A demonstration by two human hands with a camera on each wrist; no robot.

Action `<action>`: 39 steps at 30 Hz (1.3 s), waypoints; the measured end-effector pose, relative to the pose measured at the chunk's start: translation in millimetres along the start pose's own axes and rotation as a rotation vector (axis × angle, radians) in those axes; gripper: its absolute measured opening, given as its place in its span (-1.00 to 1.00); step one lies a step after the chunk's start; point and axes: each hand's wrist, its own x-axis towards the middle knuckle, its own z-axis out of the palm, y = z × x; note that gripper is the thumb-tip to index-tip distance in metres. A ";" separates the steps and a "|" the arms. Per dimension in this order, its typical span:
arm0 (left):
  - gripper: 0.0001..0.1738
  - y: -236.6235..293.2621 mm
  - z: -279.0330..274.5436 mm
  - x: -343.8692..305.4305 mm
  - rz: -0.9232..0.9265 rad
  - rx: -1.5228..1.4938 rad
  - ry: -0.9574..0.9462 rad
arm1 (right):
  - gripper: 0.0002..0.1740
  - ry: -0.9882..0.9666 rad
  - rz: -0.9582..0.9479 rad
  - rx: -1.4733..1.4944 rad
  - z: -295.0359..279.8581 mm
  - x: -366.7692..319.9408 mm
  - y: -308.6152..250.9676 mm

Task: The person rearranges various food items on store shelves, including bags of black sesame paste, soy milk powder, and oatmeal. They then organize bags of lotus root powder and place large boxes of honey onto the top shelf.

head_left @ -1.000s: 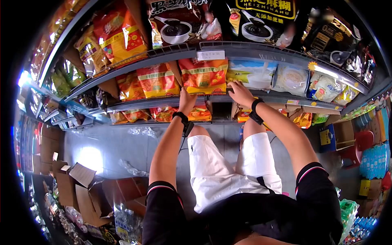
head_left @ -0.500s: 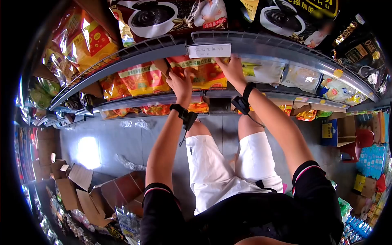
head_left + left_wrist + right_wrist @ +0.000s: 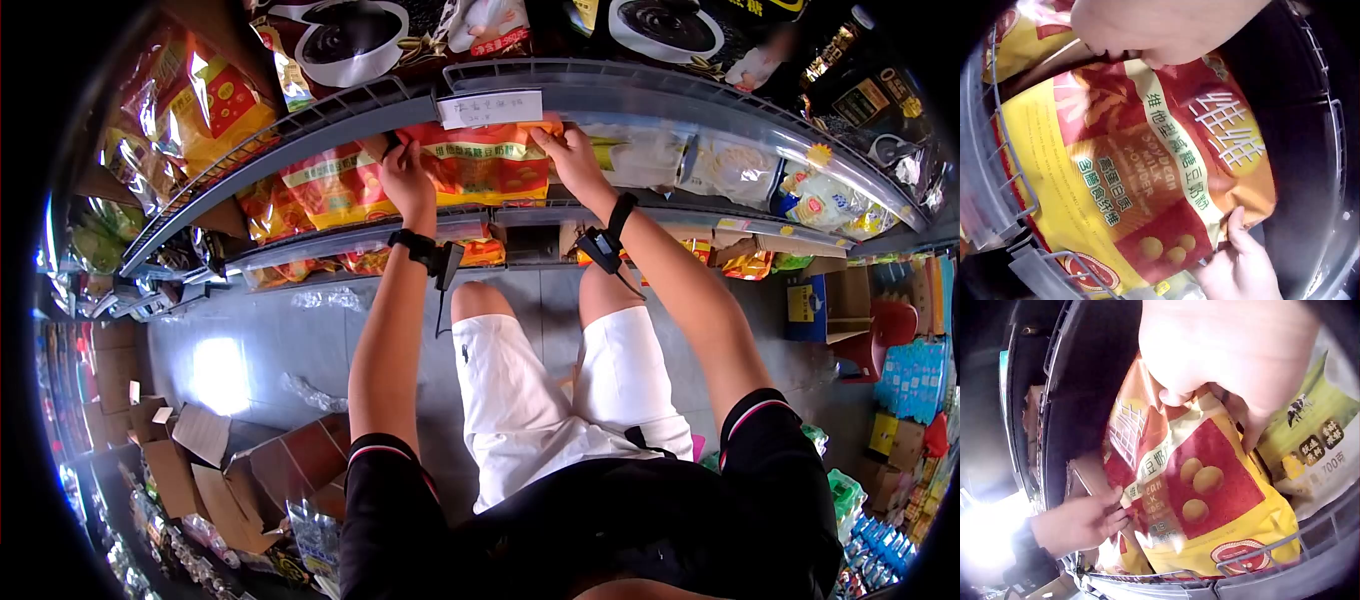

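Note:
A red and yellow soybean milk powder bag (image 3: 480, 160) (image 3: 1141, 169) (image 3: 1210, 481) stands on the middle shelf behind a low wire rail. My left hand (image 3: 407, 182) (image 3: 1160, 28) (image 3: 1082, 524) is at the bag's left side, its fingertips on the edge. At the upper right corner my right hand (image 3: 575, 165) (image 3: 1241, 269) (image 3: 1229, 356) pinches the bag, thumb on the front and fingers curled behind. Some fingertips are hidden by the hands.
Similar bags (image 3: 335, 188) stand to the left, and white and green bags (image 3: 640, 155) to the right. Overhead runs a shelf edge with a price label (image 3: 490, 109). Opened cardboard boxes (image 3: 190, 480) lie on the floor at lower left.
The head view has moved closer to the shelf. Both hands have risen from the bag's lower part to its upper sides, and the right hand has taken hold of the upper corner.

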 end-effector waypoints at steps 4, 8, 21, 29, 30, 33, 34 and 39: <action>-0.76 -13.9 -10.9 8.0 0.104 -0.144 -0.038 | -0.53 0.056 0.004 0.078 -8.8 -9.1 -12.5; -0.70 32.8 -33.2 5.7 0.024 -0.394 -0.110 | -0.57 0.115 -0.016 0.038 -18.0 -8.1 -2.2; -0.74 -1.1 -90.3 -20.1 -0.042 -0.201 -0.219 | -0.62 -0.115 -0.419 -0.305 13.2 -88.7 -29.4; -0.80 20.3 -107.0 -30.2 -0.050 -0.260 -0.297 | -0.65 -0.135 -0.204 -0.017 11.3 -86.7 -14.0; -0.79 19.2 -98.7 -22.0 -0.011 -0.226 -0.279 | -0.65 -0.116 -0.188 0.016 5.2 -83.6 -32.3; -0.72 43.7 -74.6 -9.0 -0.038 -0.201 -0.253 | -0.62 -0.069 -0.168 -0.111 5.8 -51.5 3.8; -0.67 41.6 -70.6 -0.1 -0.164 -0.109 -0.251 | -0.60 -0.072 -0.150 -0.103 2.6 -45.6 -7.5; -0.55 19.2 -45.5 16.8 -0.222 -0.118 -0.446 | -0.58 -0.014 0.004 -0.037 9.0 1.4 -1.7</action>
